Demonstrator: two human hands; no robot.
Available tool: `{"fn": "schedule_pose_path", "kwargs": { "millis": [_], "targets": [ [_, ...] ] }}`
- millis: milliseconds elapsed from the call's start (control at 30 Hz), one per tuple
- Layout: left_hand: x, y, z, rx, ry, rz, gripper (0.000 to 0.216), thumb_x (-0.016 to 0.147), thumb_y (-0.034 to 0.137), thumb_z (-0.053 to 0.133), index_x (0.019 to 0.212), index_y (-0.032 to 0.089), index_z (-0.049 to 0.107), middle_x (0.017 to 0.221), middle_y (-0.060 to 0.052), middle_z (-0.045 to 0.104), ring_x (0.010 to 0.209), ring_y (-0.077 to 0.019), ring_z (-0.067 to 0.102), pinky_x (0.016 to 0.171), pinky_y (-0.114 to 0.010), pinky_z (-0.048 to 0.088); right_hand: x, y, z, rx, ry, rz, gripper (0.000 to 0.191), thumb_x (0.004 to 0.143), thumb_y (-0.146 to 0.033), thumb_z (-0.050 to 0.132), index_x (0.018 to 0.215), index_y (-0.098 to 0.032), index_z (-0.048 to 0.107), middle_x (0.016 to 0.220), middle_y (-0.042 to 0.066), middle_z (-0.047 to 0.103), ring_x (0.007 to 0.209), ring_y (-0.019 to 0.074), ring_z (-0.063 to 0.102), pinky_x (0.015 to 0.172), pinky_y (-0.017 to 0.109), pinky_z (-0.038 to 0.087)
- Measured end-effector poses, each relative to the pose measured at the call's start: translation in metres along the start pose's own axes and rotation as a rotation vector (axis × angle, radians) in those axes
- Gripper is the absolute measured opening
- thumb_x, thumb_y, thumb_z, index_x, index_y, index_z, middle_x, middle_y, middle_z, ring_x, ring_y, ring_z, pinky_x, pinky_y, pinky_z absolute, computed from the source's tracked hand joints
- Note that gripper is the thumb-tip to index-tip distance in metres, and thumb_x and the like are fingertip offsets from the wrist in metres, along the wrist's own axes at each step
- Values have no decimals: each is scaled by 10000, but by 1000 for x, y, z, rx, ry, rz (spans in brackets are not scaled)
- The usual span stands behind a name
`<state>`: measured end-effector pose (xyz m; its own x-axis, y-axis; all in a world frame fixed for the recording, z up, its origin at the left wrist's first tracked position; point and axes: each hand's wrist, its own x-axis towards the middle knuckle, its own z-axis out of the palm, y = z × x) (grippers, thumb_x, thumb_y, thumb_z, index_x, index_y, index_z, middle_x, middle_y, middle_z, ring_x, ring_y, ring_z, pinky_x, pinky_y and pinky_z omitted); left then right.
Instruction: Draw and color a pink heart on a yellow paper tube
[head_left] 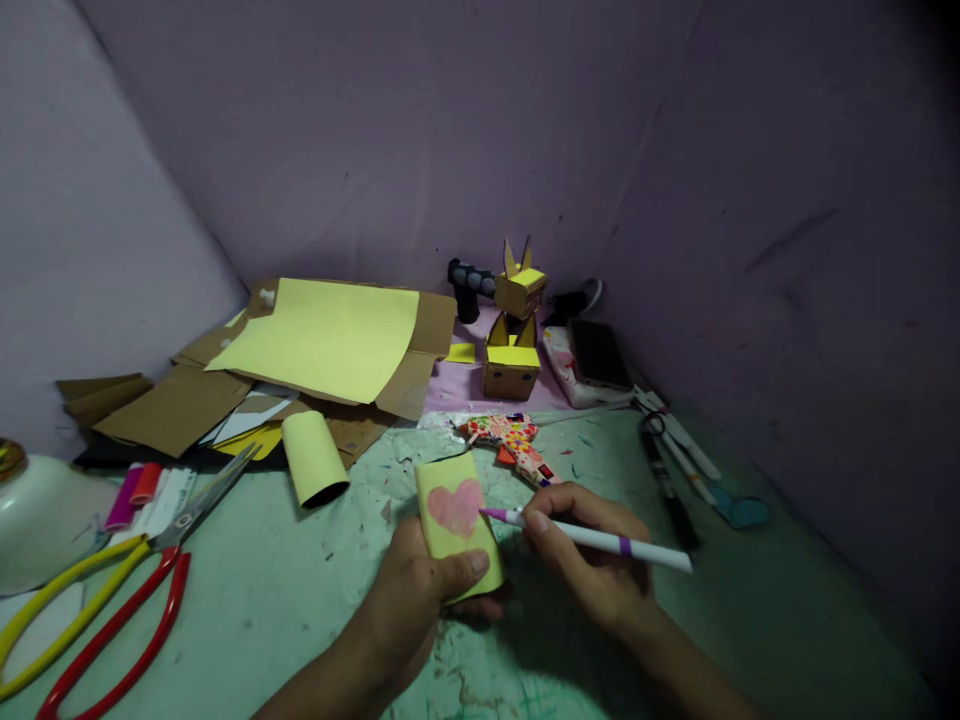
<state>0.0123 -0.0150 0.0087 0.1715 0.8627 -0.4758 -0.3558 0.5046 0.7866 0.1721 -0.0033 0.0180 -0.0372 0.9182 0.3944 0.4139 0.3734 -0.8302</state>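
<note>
My left hand (420, 590) is closed round a yellow paper-covered tube (444, 476), thumb across its front. A pink heart (456, 507) is coloured on the side facing me. In my right hand (592, 550) is a white felt-tip pen (637, 548) with a purple band, pinched near its purple tip. That tip is at the heart's right edge; whether it touches the paper I cannot tell. Just beyond the held tube lies a flower-patterned glue gun (510, 440). A second yellow paper tube (311, 455) lies on the table to the left.
Large scissors (176, 540) with red and yellow handles lie at the left beside several marker pens (150, 495). Behind are cardboard pieces (172, 410) and a yellow sheet (330, 330). Small eared cardboard boxes (511, 375) stand at the back, with a phone (600, 352) to their right.
</note>
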Motion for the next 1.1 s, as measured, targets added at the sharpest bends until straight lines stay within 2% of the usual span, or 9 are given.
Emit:
{"fn": "schedule_pose_path", "kwargs": {
  "millis": [233,667,833,967,1100],
  "targets": [
    [0,5,2,32,-43,1,423,493,310,814,823,92,665,692,-72,662,616,-179,607,468,-243,502,-1,0,0,-4,-69,-41,209,818,-276,552,633,-194,607,499,-28,597,432,109,525,434,216,378],
    [-2,6,3,32,-47,22,326,520,273,784,776,127,645,639,-26,624,580,-162,579,460,-235,469,0,-6,0,-66,-102,-181,196,815,-226,550,638,-182,622,504,-26,621,413,98,551,419,188,390],
    [-3,4,3,43,-48,35,272,538,257,766,747,130,648,630,-22,620,574,-153,575,447,-219,466,0,-3,3,-52,-105,-157,195,819,-242,547,650,-190,630,523,-18,635,435,113,569,440,205,409],
    [-4,5,3,54,-49,20,316,531,272,764,785,114,664,665,-46,638,594,-167,586,434,-229,486,-3,3,2,-32,-42,-102,206,819,-282,551,647,-195,625,529,-12,632,442,124,564,437,217,404],
    [-5,8,4,55,-15,7,338,514,279,764,785,106,659,663,-51,630,605,-170,586,443,-237,501,-3,3,1,-57,-64,-109,205,825,-270,543,654,-192,623,514,-15,617,416,115,541,420,216,384]
  ]
}}
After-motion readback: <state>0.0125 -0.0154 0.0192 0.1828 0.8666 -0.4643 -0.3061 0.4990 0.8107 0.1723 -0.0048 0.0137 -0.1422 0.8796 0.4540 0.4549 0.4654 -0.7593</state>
